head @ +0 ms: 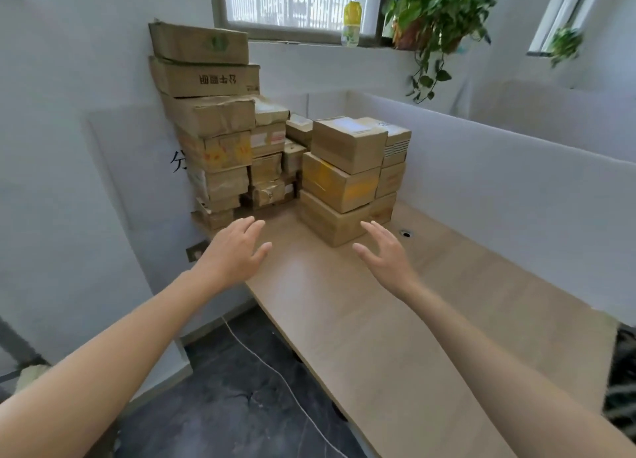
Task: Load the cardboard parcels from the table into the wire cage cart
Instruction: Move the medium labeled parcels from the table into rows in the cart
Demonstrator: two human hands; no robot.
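Observation:
Cardboard parcels are piled at the far end of a light wooden table [395, 320]. A tall stack [210, 120] leans against the left wall, smaller boxes [270, 168] sit behind in the middle, and a three-high stack [344, 178] stands nearest to me, its top box [347, 140] sitting askew. My left hand [237, 251] and my right hand [385, 254] reach forward over the table with fingers spread, both empty. The right hand is just in front of the near stack's bottom box [327, 223], not touching it. No wire cage cart is visible.
White partition panels [499, 154] line the table's back and right sides. A window sill holds a yellow bottle [351, 23] and a trailing potted plant [433, 20]. A white cable [275, 371] runs over the dark floor left of the table.

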